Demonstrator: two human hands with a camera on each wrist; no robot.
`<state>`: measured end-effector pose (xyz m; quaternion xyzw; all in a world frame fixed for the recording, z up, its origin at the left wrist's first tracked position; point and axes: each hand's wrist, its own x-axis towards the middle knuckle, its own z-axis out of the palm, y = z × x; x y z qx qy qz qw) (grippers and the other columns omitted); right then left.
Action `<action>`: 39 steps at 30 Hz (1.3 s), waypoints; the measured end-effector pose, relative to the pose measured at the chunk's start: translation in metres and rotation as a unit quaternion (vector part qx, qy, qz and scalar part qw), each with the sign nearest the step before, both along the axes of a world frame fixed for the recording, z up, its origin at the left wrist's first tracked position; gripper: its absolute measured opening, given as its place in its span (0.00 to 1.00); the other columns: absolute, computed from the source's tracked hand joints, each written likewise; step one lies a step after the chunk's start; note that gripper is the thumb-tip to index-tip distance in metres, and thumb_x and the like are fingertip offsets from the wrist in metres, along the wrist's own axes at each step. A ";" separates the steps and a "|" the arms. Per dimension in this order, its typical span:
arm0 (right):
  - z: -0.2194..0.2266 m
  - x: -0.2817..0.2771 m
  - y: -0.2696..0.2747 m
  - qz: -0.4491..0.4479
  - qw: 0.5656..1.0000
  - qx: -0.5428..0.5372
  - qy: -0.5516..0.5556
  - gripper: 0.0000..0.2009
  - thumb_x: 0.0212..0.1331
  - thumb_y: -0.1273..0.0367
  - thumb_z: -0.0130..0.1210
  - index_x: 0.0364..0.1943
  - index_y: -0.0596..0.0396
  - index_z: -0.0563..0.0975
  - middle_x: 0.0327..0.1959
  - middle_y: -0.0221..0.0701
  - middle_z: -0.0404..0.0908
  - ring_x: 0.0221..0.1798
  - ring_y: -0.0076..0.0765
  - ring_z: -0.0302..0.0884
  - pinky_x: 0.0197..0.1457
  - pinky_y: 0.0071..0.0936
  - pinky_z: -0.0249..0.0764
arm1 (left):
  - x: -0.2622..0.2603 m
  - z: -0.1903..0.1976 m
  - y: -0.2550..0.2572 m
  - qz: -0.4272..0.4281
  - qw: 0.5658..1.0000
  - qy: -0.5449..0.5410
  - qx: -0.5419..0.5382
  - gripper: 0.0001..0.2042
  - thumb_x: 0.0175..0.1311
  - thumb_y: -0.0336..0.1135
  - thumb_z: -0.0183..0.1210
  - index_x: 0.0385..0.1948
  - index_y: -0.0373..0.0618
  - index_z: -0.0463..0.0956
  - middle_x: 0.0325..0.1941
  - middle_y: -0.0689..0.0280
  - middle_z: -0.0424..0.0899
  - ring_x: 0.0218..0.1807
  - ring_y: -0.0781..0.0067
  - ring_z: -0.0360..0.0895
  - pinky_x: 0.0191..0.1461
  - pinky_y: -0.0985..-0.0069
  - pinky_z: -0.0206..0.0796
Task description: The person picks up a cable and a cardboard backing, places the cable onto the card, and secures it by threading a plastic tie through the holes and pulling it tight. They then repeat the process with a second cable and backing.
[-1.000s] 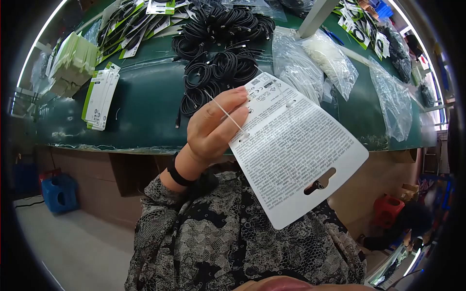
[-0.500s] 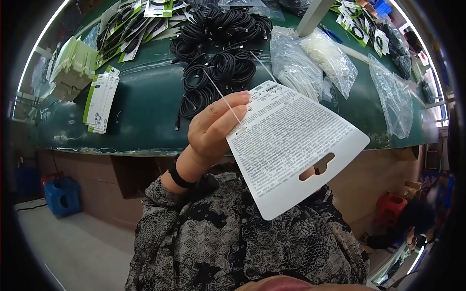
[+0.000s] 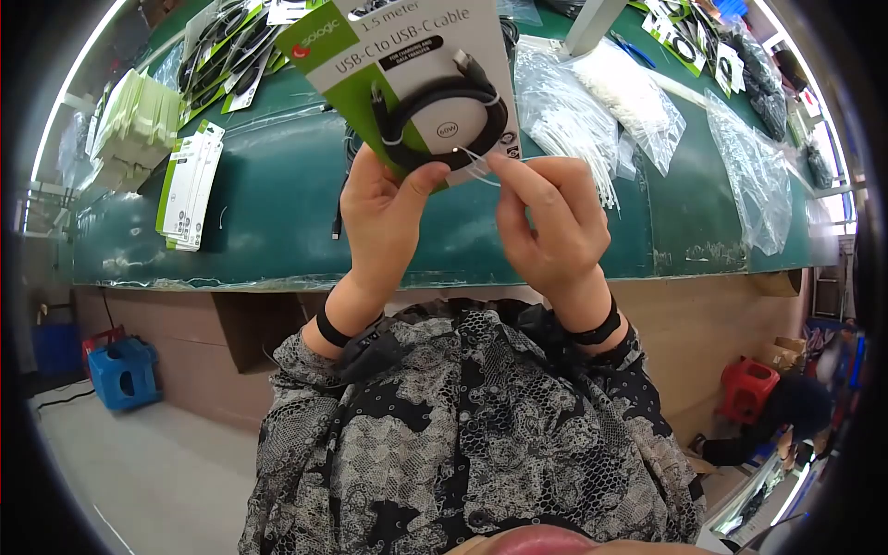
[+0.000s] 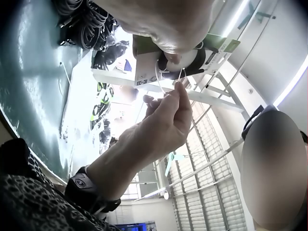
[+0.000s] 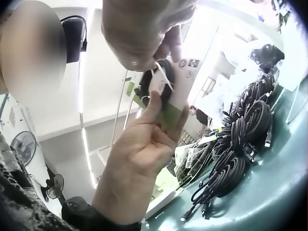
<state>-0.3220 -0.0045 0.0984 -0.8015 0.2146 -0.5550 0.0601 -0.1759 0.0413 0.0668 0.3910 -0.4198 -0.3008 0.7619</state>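
Note:
My left hand (image 3: 384, 217) grips a green-and-white cardboard card (image 3: 324, 42) by its lower edge, thumb on the front and fingers behind. A coiled black USB-C cable (image 3: 398, 125) lies against the card's printed front, with white ties at its sides. Toward the lower edge, thin white cable tie (image 3: 477, 167) strands stick out from the coil. Thumb and index finger of my right hand (image 3: 560, 222) pinch those strands. In the left wrist view, the right hand (image 4: 154, 122) has its fingertips at the strands. In the right wrist view, the left thumb presses the card (image 5: 179, 96).
On the green table (image 3: 277, 240), several cards (image 3: 190, 190) lie at the left beside a taller card stack (image 3: 139, 120). Bags of white ties (image 3: 569, 111) lie right of the card. Black cable coils (image 5: 245, 125) pile up behind it. A metal post (image 3: 592, 28) stands at the back.
The card has turned from its text-covered back to its front with the cable, and moved up over the table. My right hand, hidden behind the card before, now shows at the right, pinching tie strands.

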 end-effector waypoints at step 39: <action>-0.004 0.014 -0.009 -0.045 0.984 0.021 0.169 0.09 0.45 0.80 0.58 0.33 0.60 0.79 0.29 0.35 0.71 0.28 0.40 0.74 0.30 0.33 0.72 | 0.001 -0.031 -0.010 0.134 0.971 -0.194 0.047 0.14 0.55 0.24 0.65 0.42 0.39 0.73 0.32 0.63 0.83 0.30 0.81 0.78 0.35 0.81 0.70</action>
